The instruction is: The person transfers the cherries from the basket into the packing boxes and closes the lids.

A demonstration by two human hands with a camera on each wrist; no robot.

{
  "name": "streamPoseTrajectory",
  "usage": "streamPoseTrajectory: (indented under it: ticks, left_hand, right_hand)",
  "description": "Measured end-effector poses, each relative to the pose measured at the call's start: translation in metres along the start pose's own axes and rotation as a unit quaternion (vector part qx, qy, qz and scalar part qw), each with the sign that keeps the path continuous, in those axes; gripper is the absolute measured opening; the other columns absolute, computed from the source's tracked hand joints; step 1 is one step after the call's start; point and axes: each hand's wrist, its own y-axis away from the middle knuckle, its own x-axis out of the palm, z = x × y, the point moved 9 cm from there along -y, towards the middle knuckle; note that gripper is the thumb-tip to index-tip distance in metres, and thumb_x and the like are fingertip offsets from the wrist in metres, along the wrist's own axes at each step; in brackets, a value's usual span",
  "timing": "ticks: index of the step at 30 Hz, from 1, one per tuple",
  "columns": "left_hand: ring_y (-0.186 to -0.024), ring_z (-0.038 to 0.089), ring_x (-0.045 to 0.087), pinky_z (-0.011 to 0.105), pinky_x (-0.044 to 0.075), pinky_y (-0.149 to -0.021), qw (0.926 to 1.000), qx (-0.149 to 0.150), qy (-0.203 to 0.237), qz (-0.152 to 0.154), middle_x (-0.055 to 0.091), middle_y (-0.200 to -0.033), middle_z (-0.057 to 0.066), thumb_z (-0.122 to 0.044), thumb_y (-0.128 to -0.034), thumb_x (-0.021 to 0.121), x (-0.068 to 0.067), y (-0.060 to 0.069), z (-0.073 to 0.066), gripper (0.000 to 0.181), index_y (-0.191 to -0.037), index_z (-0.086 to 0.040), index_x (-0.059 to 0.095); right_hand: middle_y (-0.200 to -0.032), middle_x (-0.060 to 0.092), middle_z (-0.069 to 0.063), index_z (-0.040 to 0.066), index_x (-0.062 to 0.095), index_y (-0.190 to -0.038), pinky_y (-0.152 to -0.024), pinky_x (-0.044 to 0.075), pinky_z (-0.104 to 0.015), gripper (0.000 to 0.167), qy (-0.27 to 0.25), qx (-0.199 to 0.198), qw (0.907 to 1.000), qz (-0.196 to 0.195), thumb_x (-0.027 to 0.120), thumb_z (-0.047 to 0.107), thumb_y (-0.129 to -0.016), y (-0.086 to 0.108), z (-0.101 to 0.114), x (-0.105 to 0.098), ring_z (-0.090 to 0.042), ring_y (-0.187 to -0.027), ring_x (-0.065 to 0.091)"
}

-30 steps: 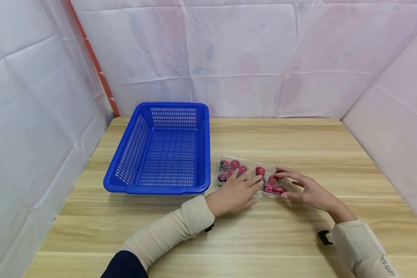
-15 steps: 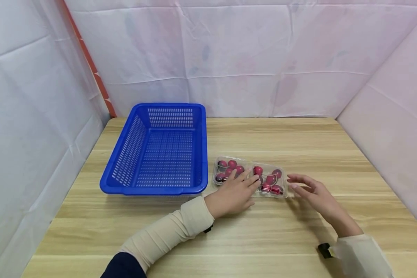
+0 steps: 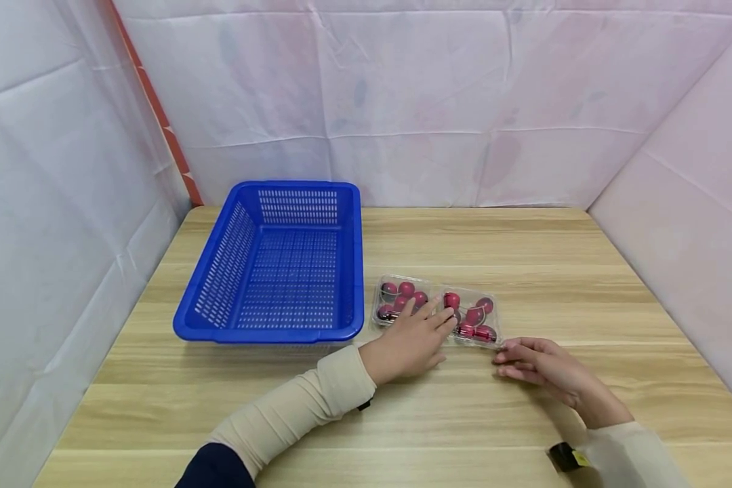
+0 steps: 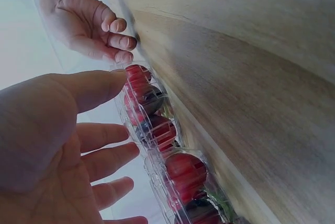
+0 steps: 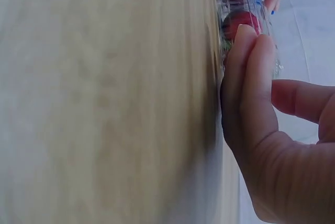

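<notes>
Two clear plastic boxes of dark red cherries stand side by side on the wooden table: the left box and the right box. My left hand reaches over their near side with fingers extended, hiding part of both. In the left wrist view its fingers and thumb lie along the lids. At the near right corner of the right box is my right hand, fingers loosely bent. Its fingertips are at the box's end in the right wrist view; whether they pinch the edge is unclear.
A blue perforated plastic basket stands left of the boxes, with nothing seen inside. White patterned cloth hangs behind the table and along both sides. Bare wood lies in front of the boxes.
My right hand has drawn back from the right box's side, then come down to its near right corner. My left hand has stayed on the boxes. The head view has shifted slightly.
</notes>
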Motion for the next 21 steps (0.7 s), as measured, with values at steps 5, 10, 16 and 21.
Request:
streamPoseTrajectory:
  ticks: [5,10,16,21]
  left_hand:
    - [-0.146,0.021,0.017,0.049,0.024,-0.114,1.0,-0.002,-0.002,-0.003,0.028,-0.156,-0.005,-0.049,-0.0957,0.05,0.0008,-0.0009,0.0003,0.063,-0.15,-0.022,0.032]
    - [-0.146,0.023,0.018,0.05,0.024,-0.114,1.0,-0.005,-0.003,-0.006,0.03,-0.155,-0.004,-0.049,-0.095,0.052,0.0005,-0.0013,0.0012,0.064,-0.149,-0.021,0.034]
    - [-0.145,0.024,0.018,0.049,0.025,-0.113,0.9999,-0.005,-0.004,-0.008,0.03,-0.155,-0.005,-0.049,-0.0944,0.053,0.0,-0.0015,-0.0003,0.064,-0.149,-0.021,0.034]
    - [-0.146,0.024,0.018,0.048,0.025,-0.114,1.0,-0.003,-0.007,0.0,0.028,-0.156,-0.004,-0.049,-0.0947,0.052,0.0001,-0.0017,-0.0016,0.065,-0.15,-0.021,0.033]
  right_hand:
    - [-0.103,0.067,-0.006,0.001,0.057,-0.114,-0.086,0.053,-0.025,0.023,-0.035,0.007,0.9993,0.015,0.04,0.012,-0.103,-0.0016,-0.0021,0.0025,-0.016,-0.096,0.068]
    - [-0.104,0.068,-0.006,0.007,0.061,-0.111,-0.086,0.052,-0.026,0.027,-0.067,-0.002,0.9968,0.045,0.035,0.013,-0.105,-0.001,0.0008,0.0058,-0.017,-0.096,0.068]
    - [-0.102,0.067,-0.007,0.007,0.063,-0.109,-0.086,0.052,-0.026,0.029,-0.072,-0.013,0.9959,0.053,0.035,0.011,-0.104,-0.0026,0.0028,0.0054,-0.017,-0.096,0.068]
    - [-0.101,0.066,-0.007,0.006,0.064,-0.109,-0.087,0.052,-0.025,0.03,-0.08,-0.029,0.994,0.068,0.034,0.008,-0.104,-0.0033,0.0048,0.0052,-0.016,-0.097,0.068]
